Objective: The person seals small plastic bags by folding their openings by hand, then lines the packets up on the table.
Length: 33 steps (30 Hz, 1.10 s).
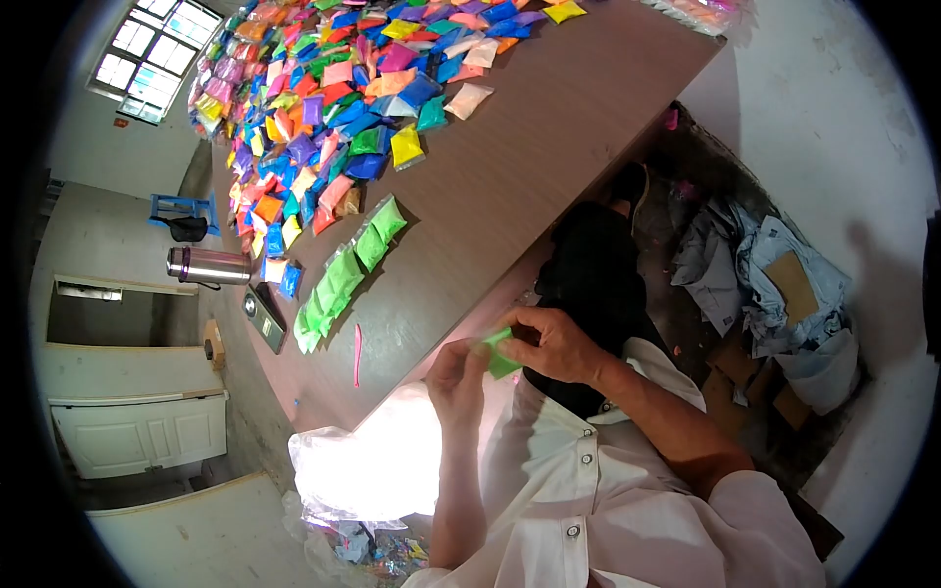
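Observation:
Between my two hands, over my lap at the table's edge, is a small green packet [504,364]. My right hand [555,343] pinches it between thumb and curled fingers. The fingers of my left hand [459,378] close on its other side, partly hiding it. On the table [510,186] nearby lies a row of light green packets [338,284], some overlapping. A thin pink plastic tool [358,355] rests beside the row, towards my left hand.
Many colourful packets [323,108] are heaped across the table's far side. A steel thermos [208,266] and a dark flat device with a round dial [263,316] sit at the left. White plastic [368,456] hangs by the near corner; crumpled bags and cardboard [784,279] lie on the floor right.

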Each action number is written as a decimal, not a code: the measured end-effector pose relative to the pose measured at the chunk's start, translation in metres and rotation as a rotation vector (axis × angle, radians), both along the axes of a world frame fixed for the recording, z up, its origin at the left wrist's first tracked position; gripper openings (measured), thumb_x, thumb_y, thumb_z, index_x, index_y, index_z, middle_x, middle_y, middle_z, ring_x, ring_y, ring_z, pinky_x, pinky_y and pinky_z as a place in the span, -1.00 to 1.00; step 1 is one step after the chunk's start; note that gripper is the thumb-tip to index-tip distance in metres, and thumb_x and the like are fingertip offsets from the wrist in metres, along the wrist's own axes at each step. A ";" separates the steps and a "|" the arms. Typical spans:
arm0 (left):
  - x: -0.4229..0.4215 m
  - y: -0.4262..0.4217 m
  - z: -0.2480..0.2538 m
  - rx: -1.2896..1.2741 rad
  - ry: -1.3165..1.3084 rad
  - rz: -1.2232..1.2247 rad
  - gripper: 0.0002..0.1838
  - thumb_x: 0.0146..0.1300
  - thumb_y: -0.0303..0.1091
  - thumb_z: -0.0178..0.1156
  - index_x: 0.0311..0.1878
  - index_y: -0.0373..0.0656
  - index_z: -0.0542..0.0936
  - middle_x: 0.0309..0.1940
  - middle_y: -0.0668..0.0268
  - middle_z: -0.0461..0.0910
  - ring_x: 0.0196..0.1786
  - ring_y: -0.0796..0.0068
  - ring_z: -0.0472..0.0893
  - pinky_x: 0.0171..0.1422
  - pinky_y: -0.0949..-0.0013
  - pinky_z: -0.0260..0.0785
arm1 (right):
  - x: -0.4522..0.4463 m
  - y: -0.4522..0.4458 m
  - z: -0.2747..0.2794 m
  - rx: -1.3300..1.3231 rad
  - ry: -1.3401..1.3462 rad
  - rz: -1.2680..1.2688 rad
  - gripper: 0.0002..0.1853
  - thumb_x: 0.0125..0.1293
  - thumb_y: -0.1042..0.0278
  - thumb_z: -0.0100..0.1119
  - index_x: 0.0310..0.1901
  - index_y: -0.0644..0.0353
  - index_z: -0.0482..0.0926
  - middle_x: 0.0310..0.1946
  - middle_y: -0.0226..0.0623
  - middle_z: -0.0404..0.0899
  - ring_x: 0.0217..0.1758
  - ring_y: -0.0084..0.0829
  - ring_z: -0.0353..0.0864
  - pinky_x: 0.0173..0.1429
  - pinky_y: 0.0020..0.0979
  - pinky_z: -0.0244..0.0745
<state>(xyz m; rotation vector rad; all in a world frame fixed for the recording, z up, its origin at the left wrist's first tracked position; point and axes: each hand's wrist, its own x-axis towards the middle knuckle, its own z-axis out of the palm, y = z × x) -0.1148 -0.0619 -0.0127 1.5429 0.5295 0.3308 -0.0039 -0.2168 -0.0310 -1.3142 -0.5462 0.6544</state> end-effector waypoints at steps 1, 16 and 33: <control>0.000 0.000 0.000 0.005 -0.014 -0.010 -0.76 0.49 -0.30 0.37 -0.03 -0.32 0.70 -0.25 0.32 0.72 -0.21 0.60 0.63 -0.05 0.47 0.50 | 0.000 0.001 0.000 0.006 0.009 -0.008 -0.87 0.42 0.48 0.27 -0.07 0.32 0.64 -0.25 -0.33 0.68 -0.18 -0.57 0.65 -0.04 -0.46 0.59; -0.003 -0.001 0.007 0.075 0.041 0.018 -0.82 0.50 -0.38 0.32 -0.04 -0.33 0.70 -0.27 0.37 0.71 -0.22 0.66 0.59 -0.08 0.52 0.43 | -0.005 0.005 0.007 0.001 -0.112 0.034 -0.81 0.48 0.46 0.29 0.06 0.28 0.64 -0.25 -0.46 0.63 -0.20 -0.68 0.58 -0.10 -0.54 0.54; -0.032 0.042 0.015 0.416 -0.059 0.303 -0.82 0.52 -0.37 0.25 -0.05 -0.26 0.77 -0.26 0.24 0.77 -0.22 0.50 0.71 -0.13 0.40 0.54 | 0.007 0.034 0.051 -0.183 -0.234 -0.004 -0.70 0.42 0.47 0.35 0.14 0.33 0.65 -0.23 -0.33 0.69 -0.24 -0.63 0.63 -0.13 -0.52 0.57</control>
